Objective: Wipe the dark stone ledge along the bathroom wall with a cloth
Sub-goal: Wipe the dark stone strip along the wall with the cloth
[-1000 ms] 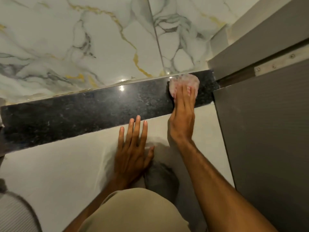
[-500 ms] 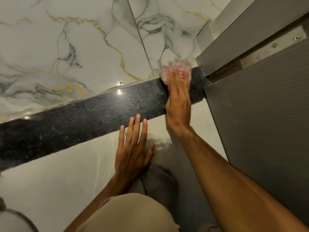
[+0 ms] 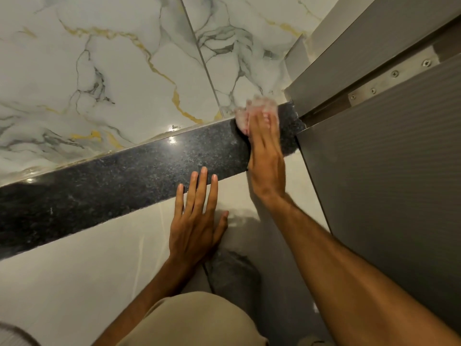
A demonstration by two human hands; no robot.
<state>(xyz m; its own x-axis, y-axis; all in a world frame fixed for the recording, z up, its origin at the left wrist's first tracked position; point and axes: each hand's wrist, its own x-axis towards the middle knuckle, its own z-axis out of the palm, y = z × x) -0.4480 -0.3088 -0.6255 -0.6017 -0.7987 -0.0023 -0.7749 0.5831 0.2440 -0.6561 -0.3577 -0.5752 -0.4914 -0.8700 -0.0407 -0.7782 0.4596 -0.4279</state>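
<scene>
A: What is the right hand (image 3: 265, 146) doing?

B: It lies flat, fingers straight, pressing a pink cloth (image 3: 254, 113) down on the dark ledge (image 3: 124, 181). It is not curled around the cloth. The cloth sits at the far right end of the ledge, just beside the gray door (image 3: 389, 183) and touching the marble wall (image 3: 112, 71).

A: And the left hand (image 3: 197, 221)?

B: It is open and holds nothing. The palm rests flat on the pale tile below the ledge, and the fingertips reach over the ledge's edge. I think it props the person up.

A: How much is wiped?

B: Hard to tell. The stone shines all along, and I see no clear line between clean and dirty. The cloth is at one end, so I guess the long part to the left may be left to do.
</scene>
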